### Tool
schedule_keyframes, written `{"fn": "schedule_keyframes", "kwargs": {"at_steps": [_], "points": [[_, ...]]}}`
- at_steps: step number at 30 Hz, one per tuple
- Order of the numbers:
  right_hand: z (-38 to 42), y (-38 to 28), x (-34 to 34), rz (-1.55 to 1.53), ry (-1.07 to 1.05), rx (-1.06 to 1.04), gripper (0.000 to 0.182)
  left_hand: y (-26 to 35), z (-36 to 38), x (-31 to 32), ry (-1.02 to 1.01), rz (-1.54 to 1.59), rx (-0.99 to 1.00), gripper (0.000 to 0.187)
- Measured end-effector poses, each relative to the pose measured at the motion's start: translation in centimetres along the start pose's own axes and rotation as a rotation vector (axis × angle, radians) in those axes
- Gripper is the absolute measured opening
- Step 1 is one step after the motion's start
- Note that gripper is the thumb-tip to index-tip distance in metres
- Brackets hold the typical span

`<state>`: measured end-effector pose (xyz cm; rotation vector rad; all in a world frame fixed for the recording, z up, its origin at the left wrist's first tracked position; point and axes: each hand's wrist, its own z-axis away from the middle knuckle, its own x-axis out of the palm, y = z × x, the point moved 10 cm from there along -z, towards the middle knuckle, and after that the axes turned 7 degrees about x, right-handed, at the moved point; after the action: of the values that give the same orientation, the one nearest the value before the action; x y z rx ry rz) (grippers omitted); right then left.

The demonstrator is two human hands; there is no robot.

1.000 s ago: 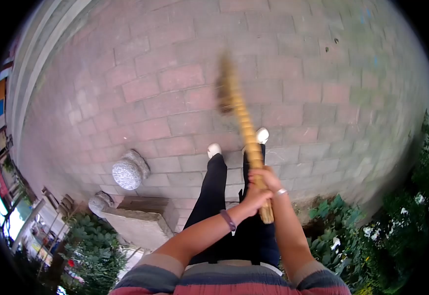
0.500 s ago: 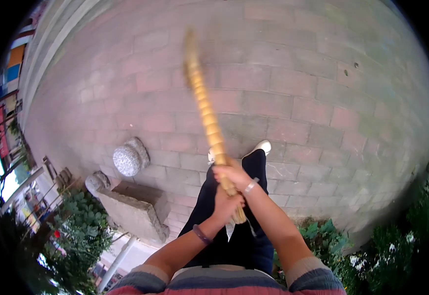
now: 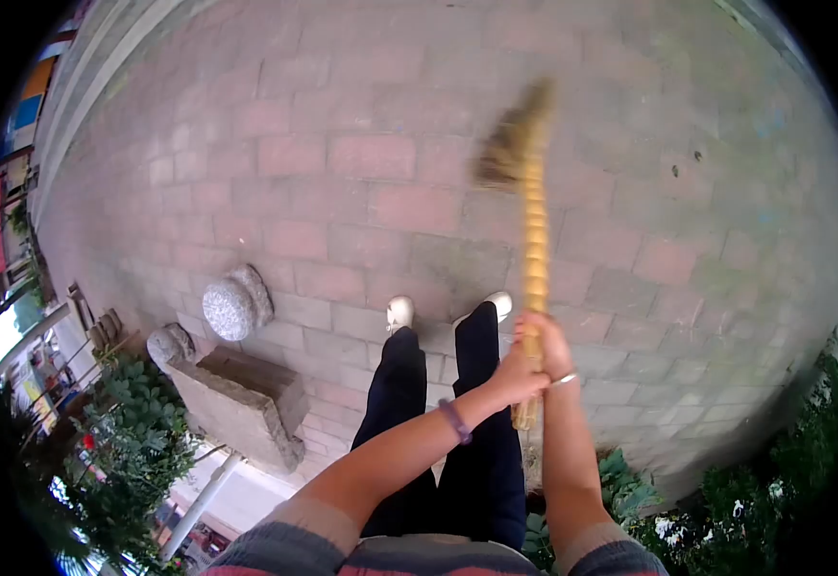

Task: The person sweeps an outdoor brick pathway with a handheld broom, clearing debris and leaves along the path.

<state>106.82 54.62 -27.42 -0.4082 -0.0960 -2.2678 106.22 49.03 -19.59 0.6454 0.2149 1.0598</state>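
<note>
A straw broom (image 3: pixel 534 226) with a ribbed yellow handle stretches up from my hands, right of my legs, its brown bristle head blurred over the paving. My right hand (image 3: pixel 553 348), with a silver band at the wrist, is wrapped round the handle on the upper hold. Just below and to the left, my left hand (image 3: pixel 515 377) closes on the same handle, a purple bracelet on that wrist. The hands overlap in this view, and the handle's butt end sticks out beneath them.
Pink and grey paving bricks (image 3: pixel 371 206) cover the ground. To the left stand a round speckled stone (image 3: pixel 232 309) and a stone trough (image 3: pixel 236 413). Leafy plants (image 3: pixel 135 422) grow at lower left, and flowering bushes (image 3: pixel 726 528) border the lower right.
The broom has swung to the right with both hands, from in front of my legs to beside them. Its bristle head now points left and shows more fully.
</note>
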Motion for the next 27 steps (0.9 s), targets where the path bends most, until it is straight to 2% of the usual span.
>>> {"fn": "schedule_keyframes", "kwargs": {"at_steps": [2,4,5,6,7,9,11,13,15,16,17,19,20,22,23,24,25,27], "points": [[2.5,-4.6,-4.1,-0.246,0.155,-0.142,0.009,3.7,-1.8,3.5,-0.218,0.102,-0.006,0.027],[5.1,-9.4,-4.1,-0.268,0.209,-0.326,0.008,6.7,-3.2,5.4,-0.407,0.202,-0.078,0.014],[6.3,-11.2,-3.9,-0.281,0.237,-0.41,0.007,7.9,-3.5,5.2,-0.445,0.149,-0.058,0.009],[6.7,-11.4,-3.1,-0.35,0.183,-0.476,0.006,9.1,-2.7,4.5,-0.433,-0.021,-0.006,0.014],[7.4,-11.5,-2.1,-0.272,0.194,-0.486,0.005,10.1,-1.9,3.9,-0.415,-0.188,0.043,0.019],[7.8,-11.5,1.2,-0.13,0.205,-0.507,0.005,9.6,0.2,1.4,-0.202,0.201,0.054,0.033],[6.1,-10.4,7.0,-0.033,0.046,-0.36,0.007,7.3,1.2,-1.0,-0.073,0.457,-0.033,0.041],[3.5,-9.1,13.2,0.175,-0.096,-0.201,0.012,7.6,2.6,-4.9,0.165,0.593,-0.086,0.033],[0.6,-9.3,20.3,0.408,-0.328,-0.124,0.017,11.1,1.4,-9.0,0.31,0.748,0.084,0.02],[-1.8,-8.7,23.4,0.453,-0.435,-0.058,0.018,11.4,0.3,-11.4,0.437,0.794,0.105,0.014],[-4.1,-8.6,25.9,0.494,-0.54,0.007,0.019,11.5,-1.6,-13.3,0.475,0.85,0.113,0.012],[-6.9,-11.1,28.6,0.573,-0.539,0.058,0.019,13.8,-5.1,-16.3,0.52,0.919,0.137,0.01],[-8.3,-12.0,29.7,0.616,-0.538,0.084,0.019,14.7,-7.2,-16.8,0.468,0.892,0.114,0.01],[-9.3,-17.1,27.6,0.609,-0.412,0.009,0.019,16.6,-10.2,-16.1,0.395,0.881,0.027,0.009],[-9.1,-19.5,25.3,0.432,-0.378,0.007,0.02,18.4,-11.4,-14.0,0.227,0.798,-0.027,0.011],[-9.0,-20.4,22.3,0.237,-0.342,0.067,0.02,20.2,-12.4,-12.8,0.128,0.635,0.037,0.015],[-5.5,-23.4,20.4,0.153,-0.128,0.025,0.018,21.3,-12.8,-10.7,0.024,0.636,-0.002,0.017],[-3.5,-27.3,15.4,0.043,0.185,-0.106,0.016,24.4,-13.1,-9.0,-0.171,0.514,-0.1,0.019]]}}
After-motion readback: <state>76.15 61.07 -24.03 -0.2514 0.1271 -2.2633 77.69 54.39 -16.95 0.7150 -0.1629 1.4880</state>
